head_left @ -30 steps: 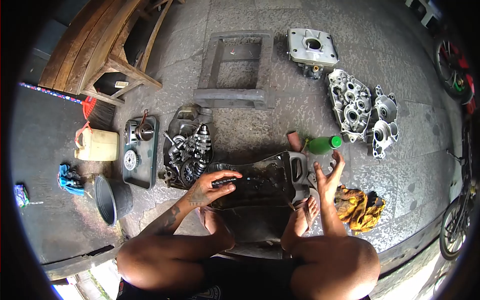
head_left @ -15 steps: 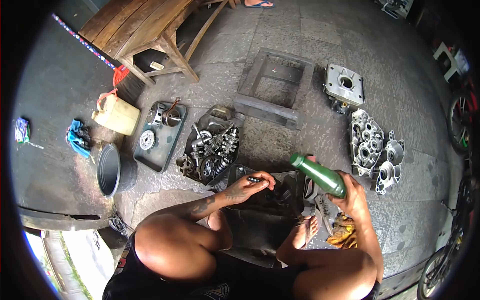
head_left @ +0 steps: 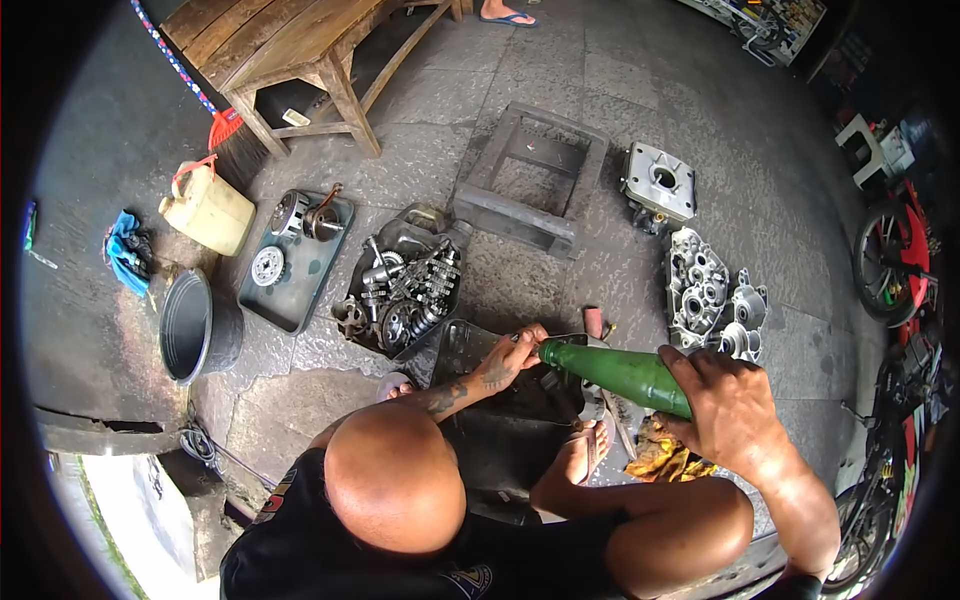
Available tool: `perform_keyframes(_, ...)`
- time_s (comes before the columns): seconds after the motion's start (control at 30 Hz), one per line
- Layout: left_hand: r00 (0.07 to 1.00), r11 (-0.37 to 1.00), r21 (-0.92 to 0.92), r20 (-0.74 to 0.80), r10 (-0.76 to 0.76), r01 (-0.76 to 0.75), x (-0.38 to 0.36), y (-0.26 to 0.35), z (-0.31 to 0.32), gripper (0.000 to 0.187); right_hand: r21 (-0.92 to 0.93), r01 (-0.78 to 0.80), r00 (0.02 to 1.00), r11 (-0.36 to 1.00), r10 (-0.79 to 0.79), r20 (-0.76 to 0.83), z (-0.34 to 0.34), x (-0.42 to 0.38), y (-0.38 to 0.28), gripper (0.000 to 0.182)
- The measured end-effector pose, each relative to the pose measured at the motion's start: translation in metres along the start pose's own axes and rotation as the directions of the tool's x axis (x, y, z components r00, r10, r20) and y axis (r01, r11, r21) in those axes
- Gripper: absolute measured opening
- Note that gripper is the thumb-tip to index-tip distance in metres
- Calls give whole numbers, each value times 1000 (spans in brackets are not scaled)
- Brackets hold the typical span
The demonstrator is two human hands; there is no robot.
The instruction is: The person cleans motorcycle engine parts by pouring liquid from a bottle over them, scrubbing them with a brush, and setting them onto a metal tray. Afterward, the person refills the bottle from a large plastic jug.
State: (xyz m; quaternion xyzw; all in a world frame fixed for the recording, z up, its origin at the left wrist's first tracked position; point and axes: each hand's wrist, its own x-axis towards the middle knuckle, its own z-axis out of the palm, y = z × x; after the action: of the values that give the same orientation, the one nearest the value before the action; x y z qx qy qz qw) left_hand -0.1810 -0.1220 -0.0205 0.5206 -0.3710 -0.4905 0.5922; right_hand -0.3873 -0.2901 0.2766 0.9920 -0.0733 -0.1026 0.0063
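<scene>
My right hand (head_left: 728, 405) is wrapped round the thick lower end of a green glass bottle (head_left: 620, 376). The bottle lies nearly level, its neck pointing left with the mouth right at the fingers of my left hand (head_left: 516, 356). Those fingers are closed in a pinch on a small dark rod-like part, mostly hidden now. Below both hands, between my feet, is a dark tray (head_left: 456, 352) with dark parts in it, partly covered by my arm and the bottle. A yellow stained rag (head_left: 662, 452) lies under my right forearm.
Ahead, a pan of gears (head_left: 412, 282) stands beside a tray (head_left: 290, 312) of engine parts. Left are a black bucket (head_left: 200, 325) and a cream jerrycan (head_left: 212, 212). A low frame (head_left: 520, 222), a cylinder block (head_left: 660, 182) and crankcase halves (head_left: 702, 285) sit farther off. Another person's foot (head_left: 508, 15) shows.
The bottle has tipped from slanting to nearly level, and its mouth has come to my left hand. My right hand has turned over it. The whole view has shifted slightly.
</scene>
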Motion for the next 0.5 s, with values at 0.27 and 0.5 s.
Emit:
perform_keyframes(0.27, 999, 999, -46, 40, 16, -14, -10, 1, -8, 26, -139, 47, 996, 989, -35, 84, -18, 21, -16, 56)
perform_keyframes(0.5, 998, 996, -83, 51, 40, -35, -18, 1, -14, 32, -119, 84, 993, 989, -73, 97, -23, 34, -32, 56)
